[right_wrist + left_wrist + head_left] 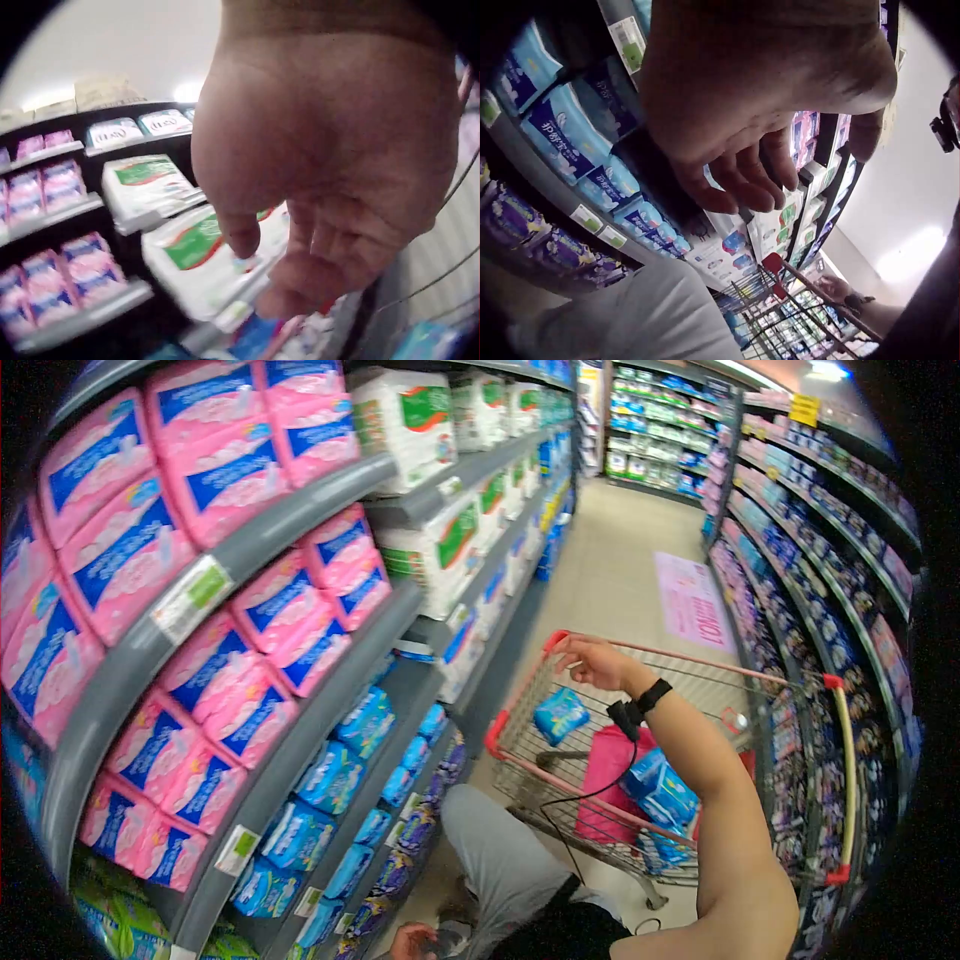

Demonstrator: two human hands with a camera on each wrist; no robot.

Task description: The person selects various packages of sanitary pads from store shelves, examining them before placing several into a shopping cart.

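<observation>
My right hand [592, 664] hangs over the far end of a wire shopping cart [660, 652], its fingers loosely bent and holding nothing. Below it, inside the cart, lies a small blue pack [561, 715]. A pink bag [608, 785] and more blue packs [662, 792] sit nearer me in the cart. Down by my bent knee is my left hand [412, 940], partly cut off by the frame's lower edge. In the left wrist view, that left hand [757, 90] has loosely bent fingers with nothing in them, in front of shelves of blue packs [564, 139].
On the left, a tall shelf [90, 690] carries pink packs [215, 670] and white-green packs [405, 430]. Another stocked shelf [800, 510] borders the cart's right side. The aisle floor [610, 530] runs ahead between them. A cable [590, 795] hangs from my right wrist across the cart.
</observation>
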